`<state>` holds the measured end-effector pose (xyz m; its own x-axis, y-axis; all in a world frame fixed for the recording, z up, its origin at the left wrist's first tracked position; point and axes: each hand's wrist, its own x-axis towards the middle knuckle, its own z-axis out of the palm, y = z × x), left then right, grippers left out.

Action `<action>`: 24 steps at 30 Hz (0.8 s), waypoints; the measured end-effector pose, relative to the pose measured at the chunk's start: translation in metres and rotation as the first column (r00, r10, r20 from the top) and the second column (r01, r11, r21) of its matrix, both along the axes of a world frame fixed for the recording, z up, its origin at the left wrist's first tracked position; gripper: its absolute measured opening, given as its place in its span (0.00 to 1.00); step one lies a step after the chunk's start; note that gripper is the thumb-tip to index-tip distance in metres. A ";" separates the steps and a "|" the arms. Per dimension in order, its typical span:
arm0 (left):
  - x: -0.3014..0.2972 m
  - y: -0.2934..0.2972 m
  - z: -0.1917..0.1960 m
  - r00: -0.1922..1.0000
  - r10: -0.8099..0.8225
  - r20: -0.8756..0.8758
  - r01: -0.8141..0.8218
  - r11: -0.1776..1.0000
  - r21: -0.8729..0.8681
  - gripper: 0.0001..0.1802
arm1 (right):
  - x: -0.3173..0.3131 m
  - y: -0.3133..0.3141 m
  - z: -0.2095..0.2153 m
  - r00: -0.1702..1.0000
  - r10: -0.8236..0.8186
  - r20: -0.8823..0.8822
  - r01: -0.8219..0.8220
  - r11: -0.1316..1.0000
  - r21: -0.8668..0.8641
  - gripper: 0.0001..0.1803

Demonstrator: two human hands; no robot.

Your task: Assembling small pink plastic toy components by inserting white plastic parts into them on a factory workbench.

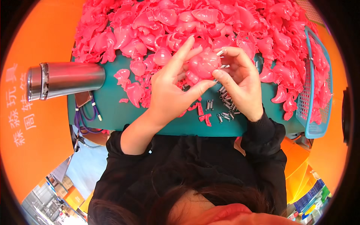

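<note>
Between both hands, a rounded pink plastic shell [204, 64] is pinched by the left hand [170, 88] while a small silver metal pin [221, 52] is pinched by the right hand [240, 80] beside it for fitting.

A teal table [123, 114] carries a pink shell heap [225, 22] far; steel flask [65, 79] left; small metal pins [225, 107] near — blue basket [313, 108] right.

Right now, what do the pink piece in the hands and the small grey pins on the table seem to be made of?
The pink piece, held between the left hand and the right hand, looks like moulded plastic: glossy, with soft highlights and thin curved walls. The small grey pins look like metal, probably steel: silvery, shiny, cylindrical. They lie loose on the green table.
</note>
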<state>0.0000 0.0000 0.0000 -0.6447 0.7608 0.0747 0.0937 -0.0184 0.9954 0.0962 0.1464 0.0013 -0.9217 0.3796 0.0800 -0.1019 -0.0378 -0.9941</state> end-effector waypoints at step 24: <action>-0.003 0.000 -0.005 0.996 -0.087 -0.008 0.084 0.934 0.348 0.26 | 0.010 0.007 0.011 0.989 0.143 -0.034 -0.146 0.983 -0.109 0.26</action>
<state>-0.0026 0.0004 -0.0055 -0.5800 0.7401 0.3404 0.0693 -0.3715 0.9258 0.1061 0.1529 0.0125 -0.9656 0.2503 0.0700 -0.1134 -0.1637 -0.9800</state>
